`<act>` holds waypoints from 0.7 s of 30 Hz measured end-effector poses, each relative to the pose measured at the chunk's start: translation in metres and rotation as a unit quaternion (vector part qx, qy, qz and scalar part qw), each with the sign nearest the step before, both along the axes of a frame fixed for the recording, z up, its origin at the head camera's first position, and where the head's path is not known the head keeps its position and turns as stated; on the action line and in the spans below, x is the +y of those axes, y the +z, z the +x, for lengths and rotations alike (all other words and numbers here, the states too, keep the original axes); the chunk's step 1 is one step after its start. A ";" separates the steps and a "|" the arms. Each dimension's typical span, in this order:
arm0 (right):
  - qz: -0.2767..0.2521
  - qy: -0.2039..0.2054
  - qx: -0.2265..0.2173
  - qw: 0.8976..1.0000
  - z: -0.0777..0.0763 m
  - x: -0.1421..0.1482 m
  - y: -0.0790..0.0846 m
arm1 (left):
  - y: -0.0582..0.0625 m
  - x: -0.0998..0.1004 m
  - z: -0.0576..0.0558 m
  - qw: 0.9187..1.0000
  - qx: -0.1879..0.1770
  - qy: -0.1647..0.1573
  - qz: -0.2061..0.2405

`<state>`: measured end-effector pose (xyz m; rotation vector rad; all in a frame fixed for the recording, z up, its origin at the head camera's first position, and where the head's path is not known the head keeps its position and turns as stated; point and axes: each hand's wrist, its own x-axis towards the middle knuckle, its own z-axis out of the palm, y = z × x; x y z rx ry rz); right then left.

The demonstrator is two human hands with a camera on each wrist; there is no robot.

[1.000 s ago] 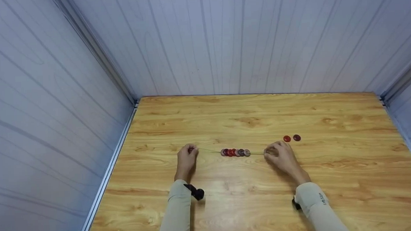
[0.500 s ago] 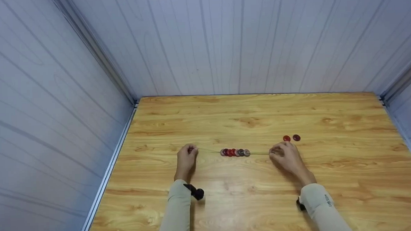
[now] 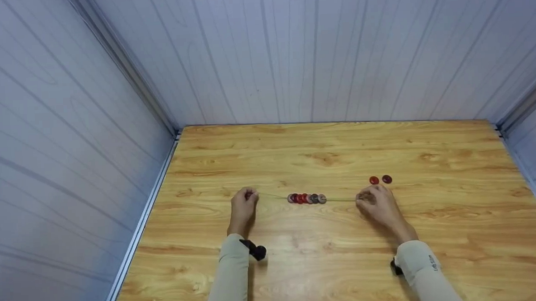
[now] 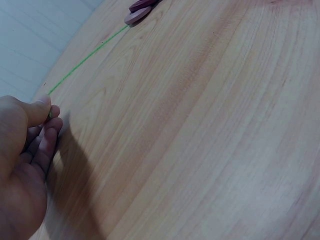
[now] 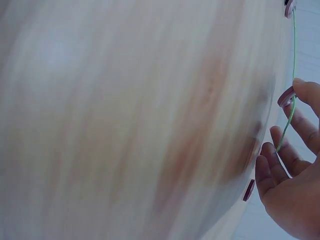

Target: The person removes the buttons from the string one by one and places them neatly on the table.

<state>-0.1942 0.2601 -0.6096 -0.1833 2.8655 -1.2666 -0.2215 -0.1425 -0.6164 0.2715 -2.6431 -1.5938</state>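
Observation:
A thin green string (image 3: 272, 196) runs between the two hands, with a row of several round buttons (image 3: 302, 198) in red, dark and pinkish tones threaded on its middle. My left hand (image 3: 243, 208) pinches the string's left end between thumb and fingertips, also plain in the left wrist view. On the other side, my right hand (image 3: 381, 208) pinches a single reddish button (image 5: 286, 96) between thumb and index finger. The string passes at this button and trails down toward the other, loosely bent fingers.
A red button (image 3: 374, 180) and a dark maroon button (image 3: 387, 179) lie on the wooden table (image 3: 327, 265) just beyond the right hand. Pale panel walls (image 3: 291, 54) rise at the back and both sides.
My right hand has slid to the right, away from the button row, so more string shows between them. The left hand and the row have stayed in place.

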 end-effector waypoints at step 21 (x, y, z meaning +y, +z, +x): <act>0.006 -0.002 0.004 1.000 0.005 0.016 0.001 | 0.001 0.002 0.001 1.000 0.011 0.002 -0.009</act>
